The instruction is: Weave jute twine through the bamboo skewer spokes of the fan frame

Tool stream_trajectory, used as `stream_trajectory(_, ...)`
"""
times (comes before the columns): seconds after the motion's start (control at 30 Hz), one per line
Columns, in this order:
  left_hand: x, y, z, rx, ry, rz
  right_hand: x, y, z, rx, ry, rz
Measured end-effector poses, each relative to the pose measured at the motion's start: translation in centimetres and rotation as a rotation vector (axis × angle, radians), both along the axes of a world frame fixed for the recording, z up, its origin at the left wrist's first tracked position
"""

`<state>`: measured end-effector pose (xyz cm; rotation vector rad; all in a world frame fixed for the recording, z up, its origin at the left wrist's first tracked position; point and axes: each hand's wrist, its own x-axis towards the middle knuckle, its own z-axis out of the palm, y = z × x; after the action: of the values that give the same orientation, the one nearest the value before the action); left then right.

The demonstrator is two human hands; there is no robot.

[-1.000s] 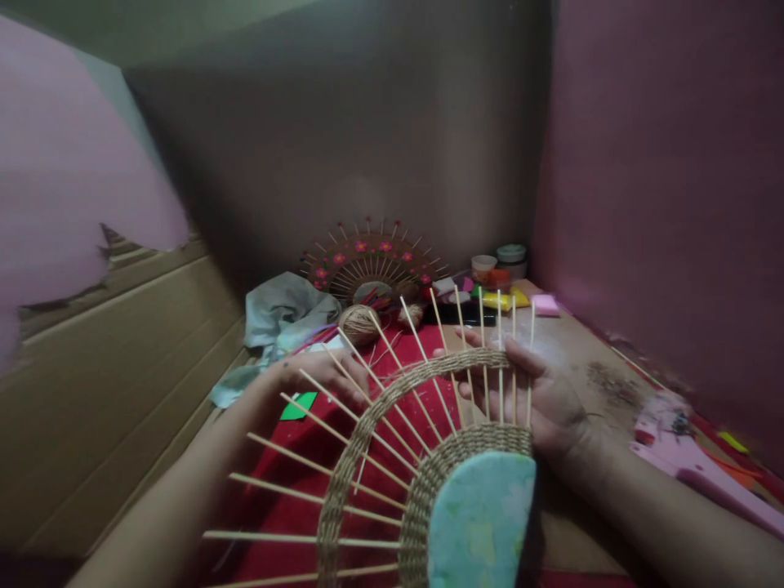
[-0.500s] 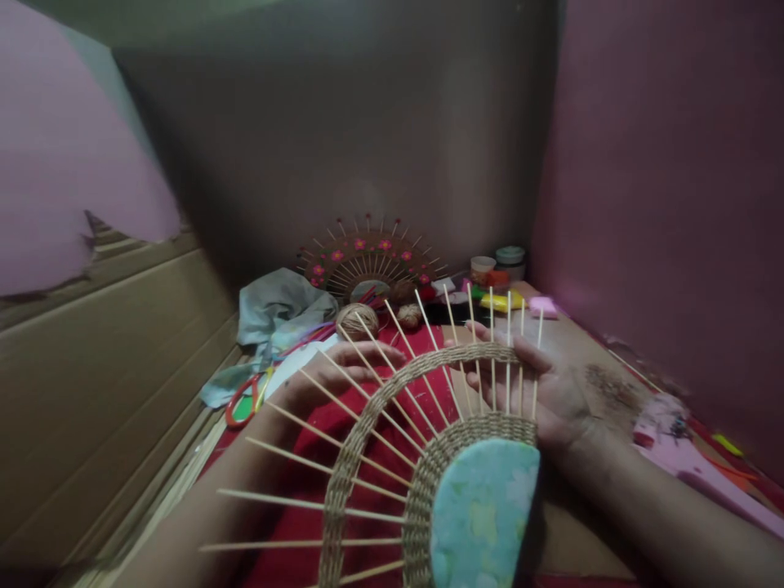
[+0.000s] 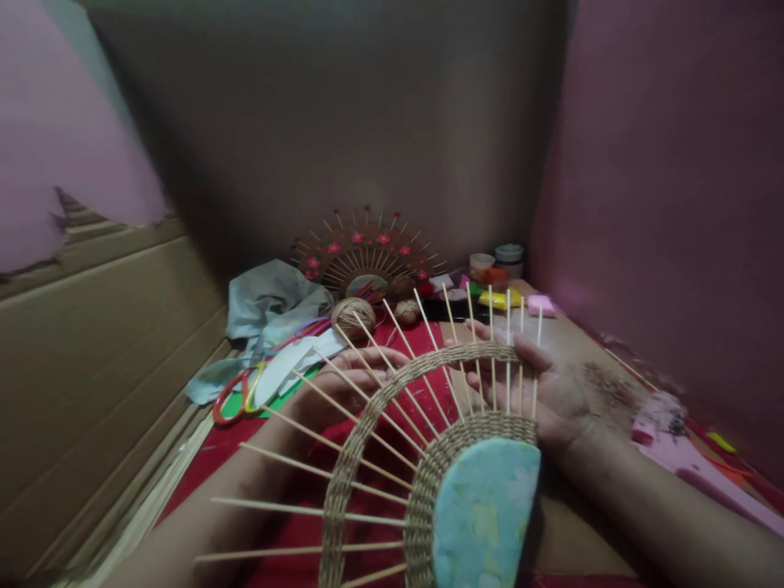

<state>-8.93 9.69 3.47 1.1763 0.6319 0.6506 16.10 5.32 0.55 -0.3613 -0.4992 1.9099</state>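
A half-round woven fan frame point(image 3: 422, 465) fills the lower middle, its thin wooden sticks radiating up and left from a pale blue fabric centre point(image 3: 487, 514). Two bands of twisted cord run through the sticks. My right hand point(image 3: 548, 392) grips the frame at its upper right end, the thumb over the outer band and fingers behind the sticks. Behind the sticks at left lies my left hand point(image 3: 352, 376), palm partly up and fingers loosely apart, with nothing visible in it. Whether its fingers touch the sticks is unclear.
A finished fan with pink flowers point(image 3: 371, 245) leans at the back wall. Near it are a twine ball point(image 3: 354, 318), grey cloth point(image 3: 275, 298), red-handled scissors point(image 3: 229, 400), small tubs point(image 3: 508, 260) and coloured packets point(image 3: 501, 300). A pink glue gun point(image 3: 692, 461) lies right; cardboard point(image 3: 110, 327) stands left.
The view has shifted slightly, showing more of the scissors, white paper and green sheet at left. My left hand has moved a little right and up behind the sticks; my right hand keeps its hold.
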Motion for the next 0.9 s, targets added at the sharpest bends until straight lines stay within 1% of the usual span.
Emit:
stream_trajectory(0.1,-0.4,0.4,-0.2,0.038,-0.040,-0.060,-0.1,-0.1,0.2,0.001,-0.011,0.007)
stream_trajectory(0.17,-0.7,0.5,-0.4,0.039,-0.014,-0.070,-0.2,-0.2,0.2,0.014,-0.019,0.003)
stream_trajectory(0.3,-0.7,0.5,-0.7,0.051,0.084,0.039,-0.3,-0.1,-0.1,0.013,-0.016,-0.024)
stream_trajectory(0.43,-0.2,0.4,-0.7,0.075,0.080,0.098,-0.5,0.0,-0.2,-0.002,-0.009,-0.072)
stream_trajectory(0.6,0.2,0.5,-0.5,0.096,0.107,0.193,-0.8,0.2,-0.5,0.037,0.005,-0.120)
stream_trajectory(0.77,0.4,0.1,0.0,0.100,0.106,0.272,-0.7,0.1,-0.4,0.000,0.030,-0.082)
stream_trajectory(0.9,0.2,0.0,0.4,0.093,0.049,0.338,-1.1,-0.1,-0.3,-0.114,0.059,-0.019)
